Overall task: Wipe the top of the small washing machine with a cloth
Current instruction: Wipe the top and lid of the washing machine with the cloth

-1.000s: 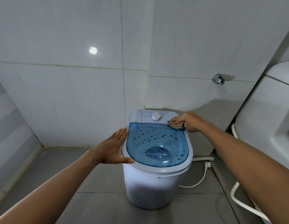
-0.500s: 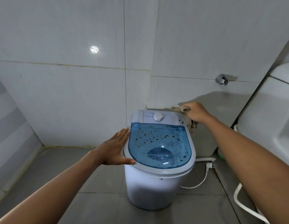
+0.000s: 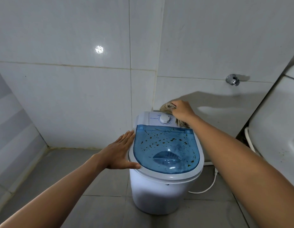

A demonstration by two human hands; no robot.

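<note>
A small white washing machine (image 3: pixel 159 195) stands on the tiled floor against the wall. Its clear blue lid (image 3: pixel 166 148) is speckled with dark spots, and a white dial (image 3: pixel 165 118) sits on the panel behind the lid. My right hand (image 3: pixel 182 111) grips a beige cloth (image 3: pixel 166 106) over the back right corner of the panel, part of the cloth hanging below the hand. With fingers straight, my left hand (image 3: pixel 120 153) presses flat against the machine's left rim, thumb lying on the front edge.
White tiled walls meet in a corner just behind the machine. A chrome tap fitting (image 3: pixel 232 79) juts from the wall at the right. A large white appliance (image 3: pixel 277 122) stands at the right, with a white hose and a power cord (image 3: pixel 210 186) on the floor.
My right hand has lifted the cloth off the panel's right side, swung past the back right corner and now sits nearer the dial. The left hand has stayed on the rim.
</note>
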